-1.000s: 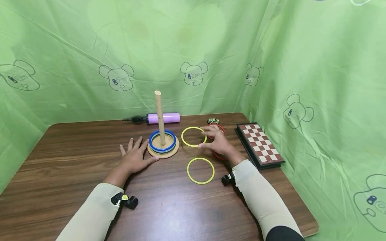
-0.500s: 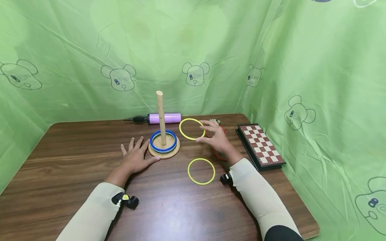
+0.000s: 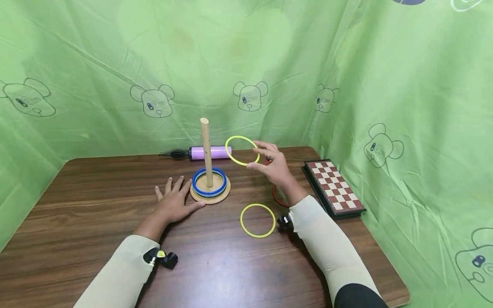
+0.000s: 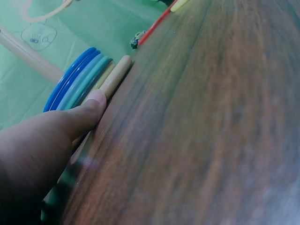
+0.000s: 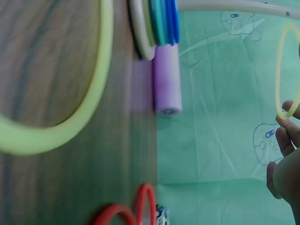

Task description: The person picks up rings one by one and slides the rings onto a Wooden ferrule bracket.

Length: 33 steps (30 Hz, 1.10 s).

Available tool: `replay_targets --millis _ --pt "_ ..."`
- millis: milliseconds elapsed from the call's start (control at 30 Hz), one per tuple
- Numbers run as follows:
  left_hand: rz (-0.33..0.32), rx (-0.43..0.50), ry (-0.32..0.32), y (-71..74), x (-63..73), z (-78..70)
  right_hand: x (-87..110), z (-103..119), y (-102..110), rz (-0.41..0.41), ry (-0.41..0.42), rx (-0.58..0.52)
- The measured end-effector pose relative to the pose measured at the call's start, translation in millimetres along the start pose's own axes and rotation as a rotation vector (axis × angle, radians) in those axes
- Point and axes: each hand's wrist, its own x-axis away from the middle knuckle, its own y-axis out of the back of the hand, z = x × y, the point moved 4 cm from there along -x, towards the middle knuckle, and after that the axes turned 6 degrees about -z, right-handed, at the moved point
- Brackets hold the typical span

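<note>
My right hand point(image 3: 275, 166) pinches a thin yellow ring point(image 3: 239, 137) at its right edge, between thumb and fingertips. The ring is raised above the table, to the right of the wooden peg point(image 3: 206, 145), and also shows in the right wrist view at the far right. With fingers spread, my left hand point(image 3: 173, 206) lies beside the peg's round wooden base point(image 3: 218, 198), its thumb point(image 4: 97, 101) against the base's edge. Several stacked rings, a blue ring point(image 3: 209, 194) on top, encircle the peg. A second yellow ring point(image 3: 259, 236) lies flat on the table in front.
Red rings point(image 3: 274, 195) lie partly hidden behind my right hand and forearm. A purple hand pump point(image 3: 198, 153) is at the back edge, near a small toy car point(image 5: 162, 215). The chessboard box point(image 3: 335, 186) sits on the right. Green curtain point(image 3: 246, 55) encloses the table.
My right hand has lifted the pinched yellow ring off the table, up and slightly to the left. The left hand stays at the base.
</note>
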Motion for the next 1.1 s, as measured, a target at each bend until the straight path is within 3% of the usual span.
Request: replay_targets --millis 267,600,1100 --pt "0.009 0.007 0.005 -4.0 -0.4 3.0 -18.1 19.5 -2.5 -0.098 -0.018 0.021" --pt "0.007 0.012 0.002 -2.0 0.8 3.0 -33.2 50.7 -10.5 -0.181 -0.117 -0.095" --pt "0.021 0.012 0.000 0.7 -1.8 0.9 -44.3 75.0 -24.8 -0.234 -0.087 -0.142"
